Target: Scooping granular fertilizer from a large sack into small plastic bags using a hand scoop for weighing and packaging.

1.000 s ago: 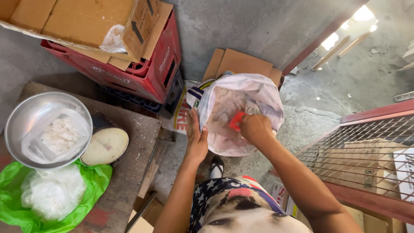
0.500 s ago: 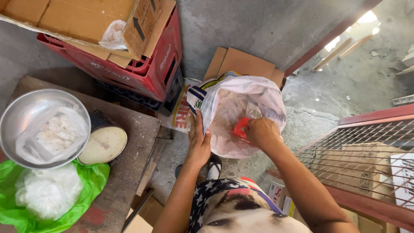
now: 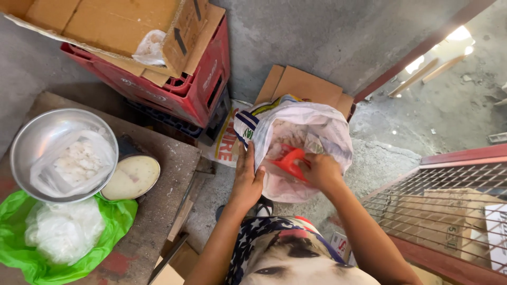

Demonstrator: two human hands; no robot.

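Observation:
A large white sack (image 3: 322, 126) lined with clear plastic stands open on the floor, filled with a pale powdery stuff. My left hand (image 3: 247, 177) grips the sack's near left rim and holds it open. My right hand (image 3: 320, 171) is inside the mouth, closed on the handle of a red plastic scoop (image 3: 289, 160) that lies tilted over the powder. The scoop's bowl points left and away from me.
A worn table (image 3: 163, 174) at left carries a metal bowl (image 3: 31, 132) lined with a clear bag of white stuff, a round tin lid (image 3: 132, 177) and a green bag (image 3: 16, 248). Behind stand a red crate (image 3: 203, 87) topped with a cardboard box (image 3: 105, 24). A red mesh gate (image 3: 454, 206) is at right.
My right hand has drawn the red scoop up and toward me, so more of it shows above the powder. The left hand stays on the sack's rim.

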